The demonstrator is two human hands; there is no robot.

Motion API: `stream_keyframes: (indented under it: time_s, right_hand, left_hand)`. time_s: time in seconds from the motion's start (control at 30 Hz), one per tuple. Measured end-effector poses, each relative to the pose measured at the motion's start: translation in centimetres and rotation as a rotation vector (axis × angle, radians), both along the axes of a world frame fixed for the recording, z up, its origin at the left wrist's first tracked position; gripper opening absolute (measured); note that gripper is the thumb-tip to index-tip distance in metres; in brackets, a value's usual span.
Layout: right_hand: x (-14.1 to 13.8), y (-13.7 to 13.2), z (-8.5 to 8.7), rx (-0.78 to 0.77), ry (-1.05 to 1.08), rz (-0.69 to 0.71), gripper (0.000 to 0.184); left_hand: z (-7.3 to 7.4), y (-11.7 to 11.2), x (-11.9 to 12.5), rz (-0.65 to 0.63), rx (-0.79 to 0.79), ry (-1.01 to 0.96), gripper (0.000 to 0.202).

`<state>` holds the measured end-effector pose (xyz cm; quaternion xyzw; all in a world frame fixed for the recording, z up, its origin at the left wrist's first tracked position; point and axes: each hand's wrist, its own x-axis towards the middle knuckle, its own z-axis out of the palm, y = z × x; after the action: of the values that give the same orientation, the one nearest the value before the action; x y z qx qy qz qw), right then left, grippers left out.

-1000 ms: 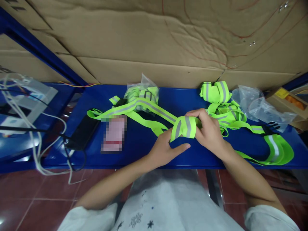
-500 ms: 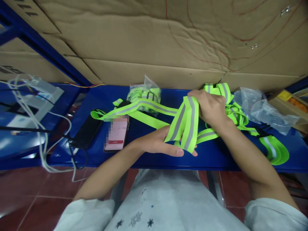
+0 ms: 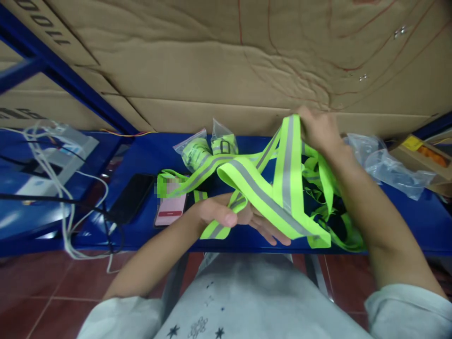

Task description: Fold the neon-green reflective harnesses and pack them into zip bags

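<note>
A neon-yellow strap harness with grey reflective stripes [image 3: 282, 188] hangs between my hands above the blue shelf [image 3: 148, 150]. My right hand [image 3: 318, 129] is raised near the cardboard wall and grips the top of the straps. My left hand [image 3: 233, 216] lies palm up below, its fingers stretched under the lower bands, with the thumb pressing one strap. Loose loops of the harness trail down to the shelf on the right.
A bagged harness [image 3: 206, 146] sits at the back of the shelf. A phone with a pink screen [image 3: 171, 209] and a black device [image 3: 132, 197] lie at the left, beside white cables [image 3: 67, 188]. Empty clear bags [image 3: 388, 160] and a cardboard box [image 3: 429, 155] lie right.
My right hand has risen from the shelf's middle to near the cardboard wall, pulling the straps up and unfolding them. My left hand turned palm up beneath them.
</note>
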<state>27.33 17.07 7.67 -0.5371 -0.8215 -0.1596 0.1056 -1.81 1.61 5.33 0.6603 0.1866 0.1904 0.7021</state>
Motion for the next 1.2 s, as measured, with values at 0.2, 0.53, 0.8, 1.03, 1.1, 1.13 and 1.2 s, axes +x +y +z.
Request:
stream_keyframes:
  time_s: [0.2, 0.53, 0.8, 1.03, 1.1, 1.13, 1.2]
  right_hand:
    - [0.4, -1.0, -5.7, -0.173, -0.055, 0.126, 0.037]
    - [4.4, -16.5, -2.3, -0.024, 0.357, 0.266, 0.037]
    - [8.4, -27.6, -8.6, -0.382, 0.252, -0.033, 0.053]
    - [11.2, -28.6, -10.8, -0.298, 0.249, -0.276, 0.052]
    - [12.1, -28.5, -10.8, -0.262, 0.22, -0.388, 0.053]
    - [12.6, -28.5, -10.8, -0.253, 0.209, -0.445, 0.054]
    - [13.7, -28.2, -10.9, -0.243, 0.202, -0.537, 0.055]
  left_hand:
    - [-1.7, -1.3, 1.9, -0.082, -0.619, -0.366, 0.047]
    - [-5.8, -4.2, 0.9, 0.404, -0.443, 0.257, 0.059]
    - [-4.8, -6.7, -3.9, 0.443, -0.324, 0.382, 0.079]
    - [-4.2, -9.5, -6.9, 0.613, 0.779, 0.732, 0.035]
    - [-4.2, -10.2, -8.0, 0.515, 1.073, 0.867, 0.046]
    - [-4.3, -10.6, -8.6, 0.453, 1.176, 0.93, 0.052]
    - [-4.4, -10.9, -9.4, 0.351, 1.31, 1.026, 0.063]
